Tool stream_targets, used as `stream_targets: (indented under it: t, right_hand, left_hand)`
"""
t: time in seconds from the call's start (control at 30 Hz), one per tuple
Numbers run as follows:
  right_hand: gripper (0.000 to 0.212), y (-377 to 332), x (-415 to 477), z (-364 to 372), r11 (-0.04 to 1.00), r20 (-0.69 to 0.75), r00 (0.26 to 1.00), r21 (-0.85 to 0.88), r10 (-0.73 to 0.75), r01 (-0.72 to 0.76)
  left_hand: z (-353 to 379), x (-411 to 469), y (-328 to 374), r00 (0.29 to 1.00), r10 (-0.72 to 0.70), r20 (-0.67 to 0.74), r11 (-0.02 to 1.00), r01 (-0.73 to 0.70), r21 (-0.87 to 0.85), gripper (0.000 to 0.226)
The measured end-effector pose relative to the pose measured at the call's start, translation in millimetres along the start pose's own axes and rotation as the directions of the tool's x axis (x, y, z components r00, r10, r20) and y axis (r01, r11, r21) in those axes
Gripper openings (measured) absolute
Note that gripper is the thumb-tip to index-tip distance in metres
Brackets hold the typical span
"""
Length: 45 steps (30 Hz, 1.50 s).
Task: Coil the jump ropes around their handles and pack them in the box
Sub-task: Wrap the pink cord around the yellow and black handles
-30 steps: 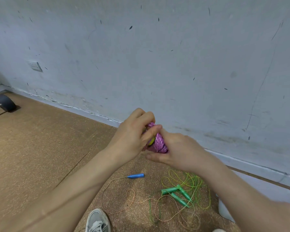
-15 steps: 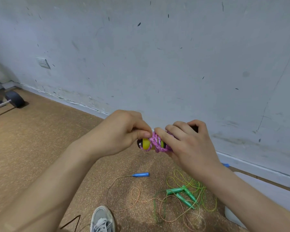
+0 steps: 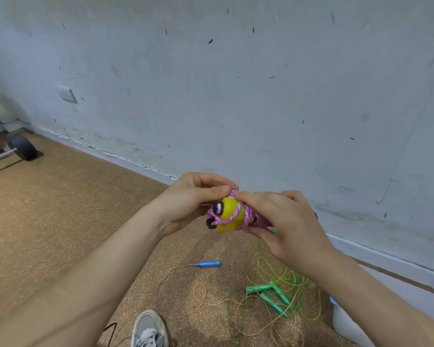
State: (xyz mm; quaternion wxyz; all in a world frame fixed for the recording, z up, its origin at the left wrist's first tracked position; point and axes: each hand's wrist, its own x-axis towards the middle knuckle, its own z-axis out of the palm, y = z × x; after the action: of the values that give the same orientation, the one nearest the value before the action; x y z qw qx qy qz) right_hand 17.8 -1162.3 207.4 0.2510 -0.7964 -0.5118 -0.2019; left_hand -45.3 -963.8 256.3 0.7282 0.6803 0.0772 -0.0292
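At chest height I hold a pink jump rope wound around its yellow handles. My right hand grips the coiled bundle, thumb beneath and fingers over the top. My left hand pinches the pink cord at the top of the yellow handle end. On the floor below lie a green rope with green handles in a loose pile and an orange rope with a blue handle. The edge of a white box shows at the lower right.
A grey wall runs close behind, meeting the brown cork floor. A black wheel of some equipment sits at the far left. My grey shoe is at the bottom, near the orange rope.
The bundle has turned so that more of the yellow handle end shows. My left hand shifted from gripping beside the handle to pinching the cord on top. The view tilted down slightly.
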Motion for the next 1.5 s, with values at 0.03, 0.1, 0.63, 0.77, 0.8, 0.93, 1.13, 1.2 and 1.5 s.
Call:
stream_targets:
  t: [0.03, 0.1, 0.63, 0.77, 0.8, 0.93, 1.13, 1.2, 1.5]
  right_hand:
    - [0.053, 1.6, -1.2, 0.8, 0.993, -0.054, 0.997, -0.111, -0.049, 0.043]
    - [0.042, 3.5, -3.3, 2.2, 0.961, -0.155, 0.978, -0.259, -0.139, 0.095]
    - [0.039, 2.6, -16.5, -8.9, 0.940, -0.276, 0.919, -0.270, -0.283, 0.209]
    - [0.045, -0.9, -19.1, -10.0, 0.994, -0.192, 0.975, 0.004, -0.109, 0.112]
    - [0.048, -3.1, -18.7, -11.1, 0.994, -0.158, 0.987, 0.109, -0.005, 0.023]
    - [0.057, -6.3, -9.8, -20.1, 0.552, 0.143, 0.912, 0.757, 0.384, -0.351]
    - [0.070, 10.8, -4.4, -20.3, 0.104, 0.425, 0.845, 0.872, 0.325, -0.479]
    - [0.074, 15.3, -3.8, -20.1, 0.048, 0.455, 0.836, 0.870, 0.306, -0.491]
    - [0.069, 17.3, 0.6, -37.1, 0.420, 0.639, 0.756, 0.652, 0.142, -0.631]
  left_hand:
    - [0.2, -1.4, 2.2, 0.999, 0.043, -0.002, 0.999, -0.043, 0.034, 0.018]
    - [-3.4, -4.3, 7.2, 0.995, 0.094, 0.025, 0.994, -0.095, 0.055, 0.016]
    - [-3.7, -15.9, 18.1, 0.999, 0.023, 0.025, 0.999, -0.024, 0.046, 0.011]
    - [-0.1, -16.7, 16.3, 0.996, 0.078, 0.040, 0.889, -0.087, 0.449, 0.030]
    - [1.1, -15.5, 15.6, 0.994, 0.101, 0.042, 0.855, -0.108, 0.508, 0.028]
    - [6.5, -10.6, 10.1, 0.984, 0.176, -0.001, 0.876, -0.156, 0.456, 0.015]
    - [9.1, -5.3, 4.0, 0.993, 0.109, -0.054, 0.970, -0.094, 0.224, 0.010]
    - [11.2, -3.4, 1.2, 0.991, 0.112, -0.070, 0.973, -0.095, 0.209, 0.018]
    - [1.4, 7.5, -7.8, 0.900, 0.435, -0.030, 0.532, -0.230, 0.815, 0.007]
